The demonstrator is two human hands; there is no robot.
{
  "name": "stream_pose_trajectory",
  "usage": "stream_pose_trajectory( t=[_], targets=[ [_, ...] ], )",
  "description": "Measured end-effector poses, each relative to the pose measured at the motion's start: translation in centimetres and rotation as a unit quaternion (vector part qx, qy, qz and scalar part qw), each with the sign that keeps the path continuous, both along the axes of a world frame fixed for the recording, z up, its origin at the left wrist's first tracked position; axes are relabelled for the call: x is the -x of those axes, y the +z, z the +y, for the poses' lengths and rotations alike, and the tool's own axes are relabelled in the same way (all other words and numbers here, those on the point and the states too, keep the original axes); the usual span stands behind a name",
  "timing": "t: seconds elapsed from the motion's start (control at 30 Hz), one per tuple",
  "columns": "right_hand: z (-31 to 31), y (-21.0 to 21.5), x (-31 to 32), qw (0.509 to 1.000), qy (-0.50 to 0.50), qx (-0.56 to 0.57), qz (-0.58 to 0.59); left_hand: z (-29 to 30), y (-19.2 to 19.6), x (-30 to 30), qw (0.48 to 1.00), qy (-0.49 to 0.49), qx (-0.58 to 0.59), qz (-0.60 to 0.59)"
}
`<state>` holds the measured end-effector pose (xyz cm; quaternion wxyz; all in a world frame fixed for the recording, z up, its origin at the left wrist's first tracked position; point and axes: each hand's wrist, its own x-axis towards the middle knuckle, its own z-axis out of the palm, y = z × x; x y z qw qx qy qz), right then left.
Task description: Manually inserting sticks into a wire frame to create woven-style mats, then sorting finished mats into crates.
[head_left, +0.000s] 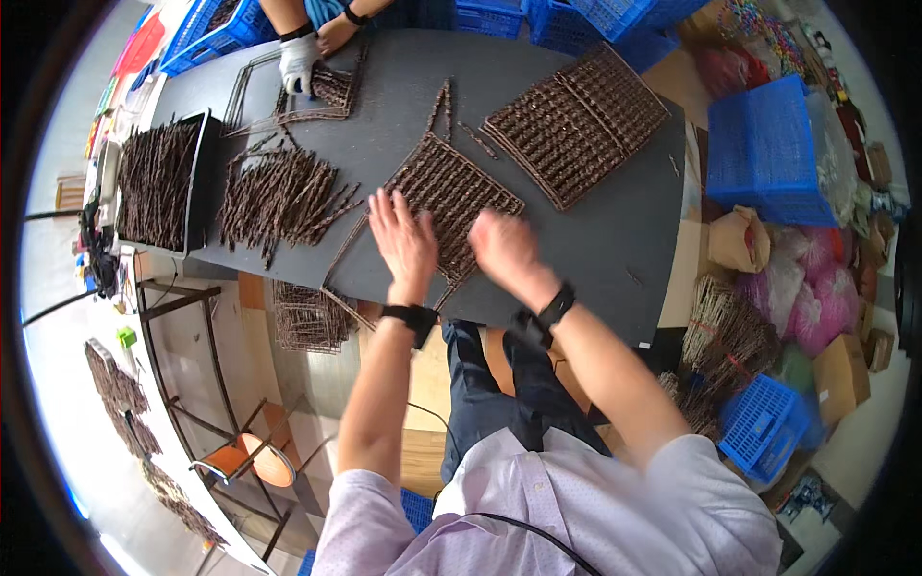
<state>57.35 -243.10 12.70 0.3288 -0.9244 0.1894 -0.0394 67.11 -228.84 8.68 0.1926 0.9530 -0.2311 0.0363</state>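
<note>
A panel of dark brown twisted strands [456,187], woven in rows on a frame, lies on the dark grey table [595,259] in front of me. My left hand [403,240] rests at its left side with fingers stretched out and apart. By the panel's right edge is my right hand [511,252], slightly blurred, its fingers curled in; what they hold, if anything, is hidden. Left of the panel, loose brown strands [279,197] lie in a pile. Part of a bare frame [344,252] sticks out beside my left hand, toward the table's near edge.
Stacked woven panels [576,125] occupy the table's far right. A black tray [199,192] of strands stands at the left. Across the table, a co-worker's gloved hand [299,65] works on another frame [322,113]. Blue crates [768,144] and bundles [720,322] flank the right side.
</note>
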Motion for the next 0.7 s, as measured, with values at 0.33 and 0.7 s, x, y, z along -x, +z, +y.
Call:
stream_pose_trajectory(
  t=[0.33,0.7],
  targets=[
    [-3.8,-1.7,-5.9,0.976,0.005,-0.052,0.212,0.9,-1.1,4.3,0.995,0.022,0.031,0.087],
    [-0.4,-3.6,-5.9,0.989,-0.012,-0.001,0.148,4.0,-2.3,4.8,0.996,0.013,0.044,0.077]
  ],
)
